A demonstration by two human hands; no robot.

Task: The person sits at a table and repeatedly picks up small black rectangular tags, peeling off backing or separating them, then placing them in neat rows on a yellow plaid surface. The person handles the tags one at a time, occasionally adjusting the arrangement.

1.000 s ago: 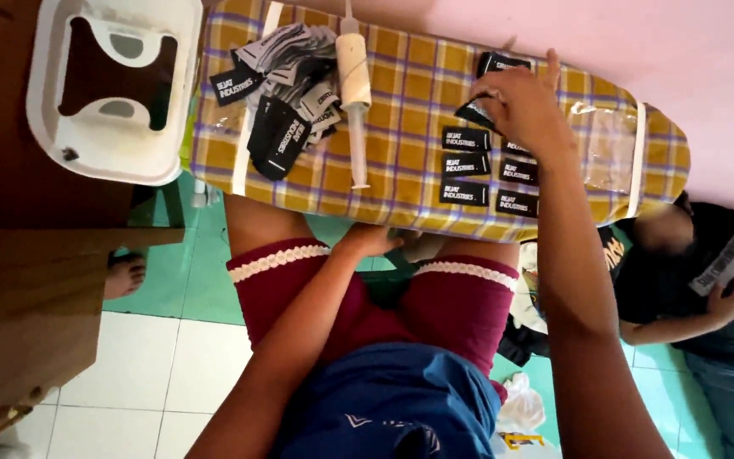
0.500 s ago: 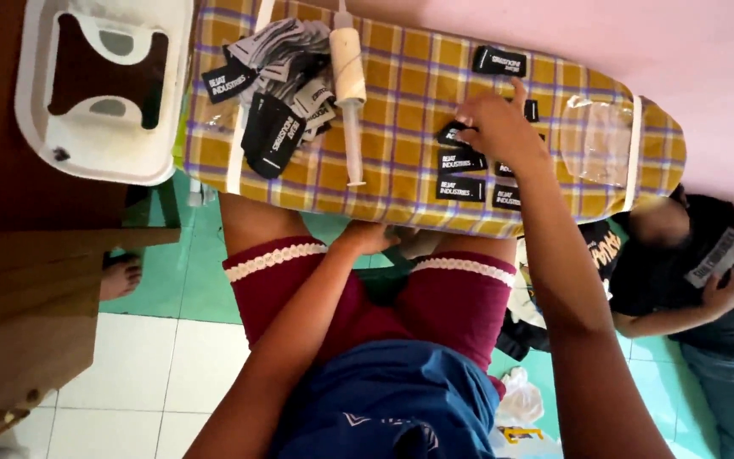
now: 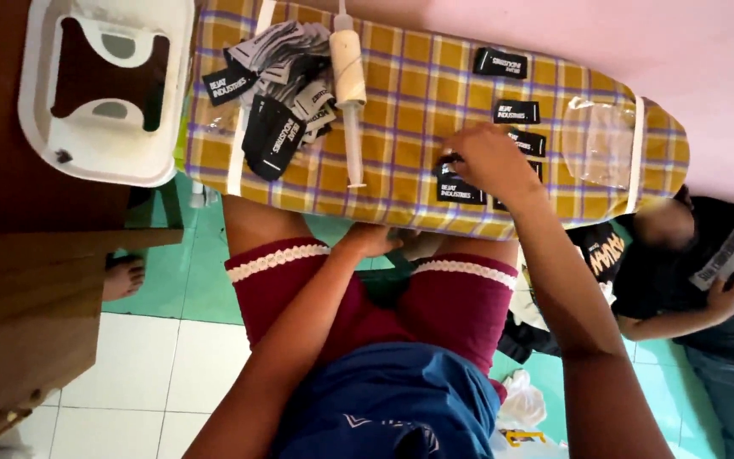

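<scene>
fingers of the right hand (image 3: 490, 161) press flat on a small black woven label (image 3: 460, 191) among a row on the yellow checked padded board (image 3: 401, 102), gripping nothing i can tell, left hand (image 3: 371, 240) resting loosely open under the board's near edge.

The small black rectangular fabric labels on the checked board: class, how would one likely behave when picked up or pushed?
The black fabric labels look thin and flat, so probably very light. The heap shows them bent and overlapping, suggesting floppiness. Under the right hand they lie on yellow checked cloth, so a push likely slides them, without rolling.
</scene>
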